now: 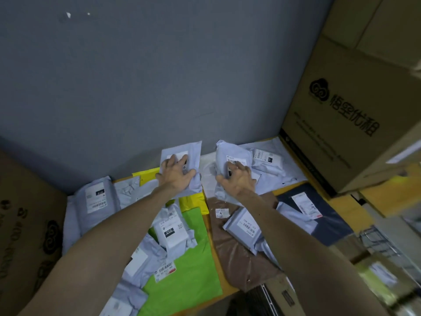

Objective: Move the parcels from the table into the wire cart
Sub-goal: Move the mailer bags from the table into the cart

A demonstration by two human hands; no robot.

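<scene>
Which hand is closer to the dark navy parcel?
Right. The right hand grips a crumpled pale parcel left of and beyond the dark navy parcel; the left hand grips a flat pale parcel farther left.

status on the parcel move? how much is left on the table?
Done: unclear; the wire cart at the right edge is blurred and its load cannot be read. In hand: the left hand grips one grey mailer, the right hand a second grey mailer, both at the back of the table. Left: most of the pile, including the green mailer, brown mailer and navy mailer.
</scene>
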